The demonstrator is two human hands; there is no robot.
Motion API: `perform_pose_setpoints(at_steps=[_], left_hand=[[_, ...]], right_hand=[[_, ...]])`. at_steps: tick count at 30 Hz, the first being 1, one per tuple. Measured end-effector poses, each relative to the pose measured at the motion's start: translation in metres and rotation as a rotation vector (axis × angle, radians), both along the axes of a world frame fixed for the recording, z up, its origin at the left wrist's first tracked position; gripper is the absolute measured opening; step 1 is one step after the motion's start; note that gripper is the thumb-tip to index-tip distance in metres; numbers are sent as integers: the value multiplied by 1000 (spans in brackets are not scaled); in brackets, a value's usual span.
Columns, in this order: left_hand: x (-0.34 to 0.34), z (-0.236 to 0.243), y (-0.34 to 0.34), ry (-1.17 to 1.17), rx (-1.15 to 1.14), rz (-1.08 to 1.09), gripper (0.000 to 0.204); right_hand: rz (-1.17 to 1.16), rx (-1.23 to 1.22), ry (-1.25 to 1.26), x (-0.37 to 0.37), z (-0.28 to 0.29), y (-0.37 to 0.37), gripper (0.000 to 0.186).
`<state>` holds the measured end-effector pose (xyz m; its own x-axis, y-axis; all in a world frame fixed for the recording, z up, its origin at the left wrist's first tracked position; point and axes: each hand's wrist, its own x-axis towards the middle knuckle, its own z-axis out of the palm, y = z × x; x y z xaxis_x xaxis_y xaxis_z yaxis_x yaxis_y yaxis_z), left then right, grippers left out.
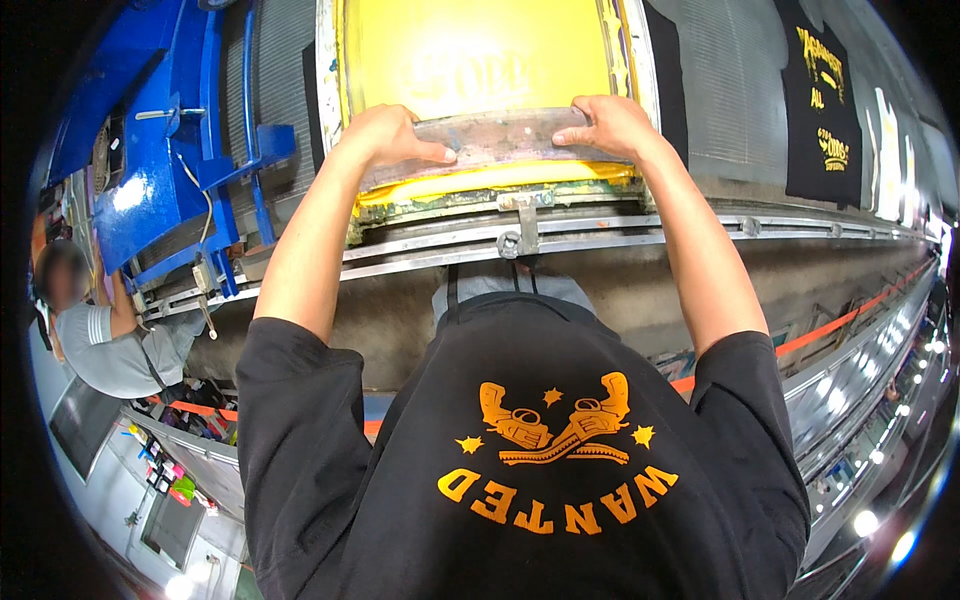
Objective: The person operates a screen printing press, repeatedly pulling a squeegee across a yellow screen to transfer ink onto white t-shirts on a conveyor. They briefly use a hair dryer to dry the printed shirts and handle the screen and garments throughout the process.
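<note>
At the top centre of the picture, a wide, stained squeegee (500,138) is spanning the near end of a yellow printing screen (440,45), just above a band of yellow ink (500,183). The left hand (385,137) and right hand (613,127) are pinching its ends, thumbs facing inward; it is likely handling as stiff, fairly light and slippery where inked, its upper corners offering the surest hold.

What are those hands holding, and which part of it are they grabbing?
A wide, flat squeegee. The left hand grips it at its left end, and the right hand at its right end.
</note>
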<state>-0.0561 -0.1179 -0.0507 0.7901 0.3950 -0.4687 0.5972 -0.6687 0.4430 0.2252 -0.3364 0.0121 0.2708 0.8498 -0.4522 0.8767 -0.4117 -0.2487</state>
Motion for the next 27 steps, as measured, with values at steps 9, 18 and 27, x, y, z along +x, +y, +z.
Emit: perform_pose_setpoints(at_steps=[9, 18, 27], left_hand=[[37, 82, 71, -18, -234, -40, 70], [163, 87, 257, -153, 451, 28, 81], [248, 46, 338, -121, 621, 132, 68]], right_hand=[[-50, -51, 255, 50, 46, 61, 71], [113, 378, -222, 177, 61, 272, 66], [88, 391, -543, 253, -4, 372, 51]])
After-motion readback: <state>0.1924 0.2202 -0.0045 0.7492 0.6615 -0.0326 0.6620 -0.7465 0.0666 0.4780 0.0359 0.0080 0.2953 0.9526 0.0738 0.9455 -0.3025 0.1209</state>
